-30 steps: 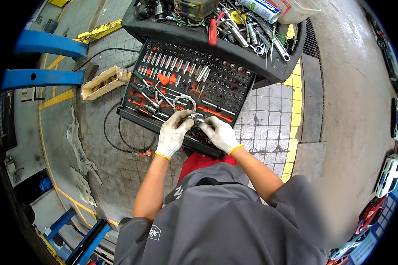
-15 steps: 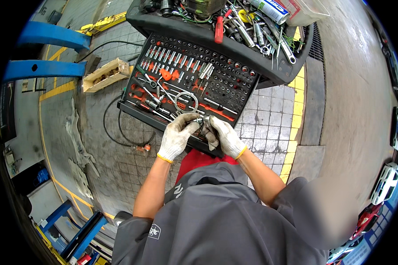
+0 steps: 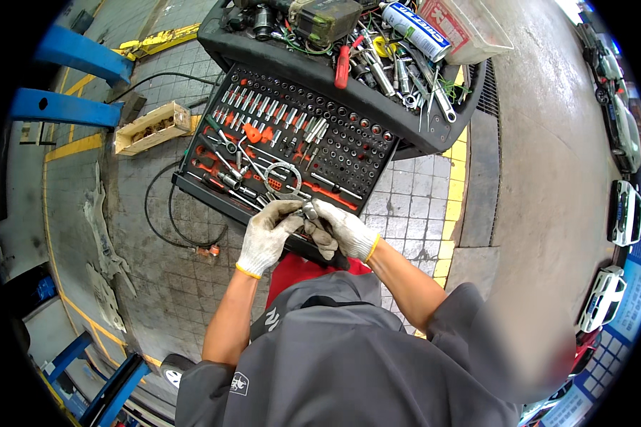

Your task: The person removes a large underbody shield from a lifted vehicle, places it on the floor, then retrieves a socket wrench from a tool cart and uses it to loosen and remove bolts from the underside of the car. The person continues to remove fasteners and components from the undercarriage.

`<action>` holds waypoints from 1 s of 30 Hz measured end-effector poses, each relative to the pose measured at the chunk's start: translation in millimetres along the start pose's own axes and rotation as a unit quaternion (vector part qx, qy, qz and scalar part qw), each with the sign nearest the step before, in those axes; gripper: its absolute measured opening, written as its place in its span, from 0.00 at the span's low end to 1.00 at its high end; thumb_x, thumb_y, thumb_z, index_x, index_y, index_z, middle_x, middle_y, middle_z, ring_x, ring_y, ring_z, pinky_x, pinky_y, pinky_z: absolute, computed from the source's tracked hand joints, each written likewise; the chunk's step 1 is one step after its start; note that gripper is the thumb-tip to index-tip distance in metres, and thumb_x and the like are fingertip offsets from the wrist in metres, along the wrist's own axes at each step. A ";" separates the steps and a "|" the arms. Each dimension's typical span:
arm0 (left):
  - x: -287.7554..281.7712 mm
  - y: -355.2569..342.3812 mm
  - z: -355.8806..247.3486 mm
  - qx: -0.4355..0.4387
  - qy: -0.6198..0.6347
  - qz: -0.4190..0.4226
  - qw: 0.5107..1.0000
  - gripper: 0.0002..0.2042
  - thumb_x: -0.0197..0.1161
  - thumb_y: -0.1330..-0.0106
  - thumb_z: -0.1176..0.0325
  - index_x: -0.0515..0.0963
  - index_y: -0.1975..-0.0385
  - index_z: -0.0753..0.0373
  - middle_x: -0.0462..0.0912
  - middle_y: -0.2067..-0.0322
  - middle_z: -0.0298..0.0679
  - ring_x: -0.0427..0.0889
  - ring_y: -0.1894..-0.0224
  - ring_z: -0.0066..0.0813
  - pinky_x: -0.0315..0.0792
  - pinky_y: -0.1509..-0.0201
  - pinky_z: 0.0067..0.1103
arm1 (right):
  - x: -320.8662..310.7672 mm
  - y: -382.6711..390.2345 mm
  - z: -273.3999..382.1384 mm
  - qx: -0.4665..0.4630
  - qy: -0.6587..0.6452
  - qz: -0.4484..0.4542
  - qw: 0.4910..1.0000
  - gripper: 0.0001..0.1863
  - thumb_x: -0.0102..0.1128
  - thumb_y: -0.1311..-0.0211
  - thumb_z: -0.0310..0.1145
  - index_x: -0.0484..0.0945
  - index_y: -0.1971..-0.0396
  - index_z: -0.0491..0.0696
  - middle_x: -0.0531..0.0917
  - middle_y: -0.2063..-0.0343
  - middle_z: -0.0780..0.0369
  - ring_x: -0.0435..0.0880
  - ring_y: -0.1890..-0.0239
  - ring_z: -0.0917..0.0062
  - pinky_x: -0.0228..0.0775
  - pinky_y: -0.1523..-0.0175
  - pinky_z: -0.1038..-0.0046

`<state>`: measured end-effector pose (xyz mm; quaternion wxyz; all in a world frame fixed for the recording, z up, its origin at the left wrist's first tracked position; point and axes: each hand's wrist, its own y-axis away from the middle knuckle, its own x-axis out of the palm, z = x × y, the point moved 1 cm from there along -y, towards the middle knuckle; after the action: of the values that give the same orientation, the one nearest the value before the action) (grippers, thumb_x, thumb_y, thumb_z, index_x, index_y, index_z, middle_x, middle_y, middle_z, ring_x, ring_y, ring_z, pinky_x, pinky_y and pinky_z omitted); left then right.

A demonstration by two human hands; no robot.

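My left hand (image 3: 266, 235) and my right hand (image 3: 343, 229), both in soiled white knit gloves with yellow cuffs, meet above the near edge of an open tool drawer (image 3: 217, 191). Between their fingertips is a small shiny metal socket (image 3: 309, 211), partly covered by the gloves. Both hands have their fingers closed around it. Just beyond the fingers, a ring of pale coiled wire (image 3: 283, 178) lies on the tools. Rows of sockets (image 3: 267, 107) fill the far part of the drawer, and a long bar (image 3: 336, 186) lies to the right of the wire.
Above the drawer, the black cart top (image 3: 292, 60) carries a red-handled screwdriver (image 3: 342, 67), a spray can (image 3: 416, 32), a clear bin (image 3: 470, 35) and piled tools. To the left are a wooden box (image 3: 153, 129), a black hose (image 3: 149, 213) and blue lift arms (image 3: 64, 108).
The whole view has shifted, so the cart, drawer and hands sit lower and further left. Both hands still hold the socket together, and it has turned slightly between the fingers.
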<state>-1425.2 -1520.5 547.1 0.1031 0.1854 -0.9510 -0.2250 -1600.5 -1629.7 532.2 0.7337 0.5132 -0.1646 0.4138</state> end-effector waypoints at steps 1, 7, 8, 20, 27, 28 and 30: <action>-1.0 0.2 -6.0 0.015 -0.002 0.007 1.000 0.14 0.69 0.29 0.77 0.82 0.45 0.70 0.89 0.51 0.41 0.87 0.50 0.26 0.81 0.43 0.23 | 5.0 2.3 5.3 0.011 -0.008 0.006 1.000 0.24 0.49 0.17 0.57 0.77 0.62 0.50 0.68 0.85 0.70 0.64 0.87 0.83 0.65 0.80 0.75; 7.2 5.8 -46.6 0.118 -0.121 -0.003 0.986 0.15 0.70 0.30 0.77 0.83 0.45 0.70 0.91 0.52 0.44 0.88 0.50 0.26 0.81 0.42 0.24 | 19.6 5.4 23.2 -0.014 -0.019 0.029 0.999 0.24 0.50 0.19 0.58 0.76 0.63 0.50 0.67 0.85 0.71 0.64 0.87 0.83 0.64 0.80 0.76; 8.3 7.4 -49.9 0.139 -0.147 -0.005 0.979 0.15 0.71 0.30 0.76 0.83 0.45 0.70 0.91 0.53 0.44 0.89 0.50 0.26 0.81 0.43 0.25 | 22.3 8.4 25.7 -0.010 -0.028 0.037 0.999 0.24 0.51 0.19 0.58 0.76 0.63 0.51 0.67 0.85 0.71 0.64 0.87 0.84 0.63 0.80 0.76; -70.1 23.0 77.1 0.028 -0.120 -0.386 0.914 0.31 0.70 0.27 0.52 0.73 0.31 0.65 0.82 0.39 0.49 0.83 0.41 0.39 0.76 0.35 0.34 | 19.2 44.5 146.8 -0.379 0.543 -0.411 0.627 0.19 0.62 0.24 0.41 0.79 0.42 0.44 0.90 0.60 0.53 0.91 0.63 0.55 0.83 0.54 0.60; -46.4 27.0 135.0 -0.141 0.010 -0.273 0.952 0.38 0.68 0.26 0.51 0.65 0.27 0.73 0.77 0.35 0.55 0.84 0.42 0.40 0.85 0.45 0.30 | -72.9 -7.2 226.2 -0.412 0.683 -0.496 0.342 0.16 0.59 0.28 0.33 0.79 0.43 0.48 0.87 0.56 0.49 0.88 0.57 0.49 0.81 0.51 0.53; -38.9 21.4 129.1 -0.146 -0.013 -0.310 0.939 0.39 0.68 0.26 0.51 0.64 0.28 0.76 0.77 0.35 0.55 0.85 0.42 0.40 0.86 0.46 0.30 | -82.4 -15.7 231.0 -0.402 0.700 -0.498 0.316 0.16 0.59 0.28 0.32 0.79 0.43 0.48 0.86 0.59 0.49 0.88 0.58 0.50 0.81 0.52 0.52; -46.0 15.9 139.0 -0.186 -0.089 -0.293 0.933 0.39 0.68 0.26 0.51 0.64 0.28 0.75 0.78 0.37 0.56 0.85 0.43 0.40 0.86 0.47 0.29 | -90.8 -23.2 235.3 -0.349 0.718 -0.503 0.331 0.18 0.58 0.27 0.32 0.78 0.40 0.51 0.85 0.51 0.47 0.87 0.53 0.46 0.80 0.47 0.50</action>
<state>-1427.0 -1434.8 427.4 -0.0196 0.4129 -0.8005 -0.4340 -1594.1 -1881.7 556.0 0.7484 -0.3002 0.5862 0.0788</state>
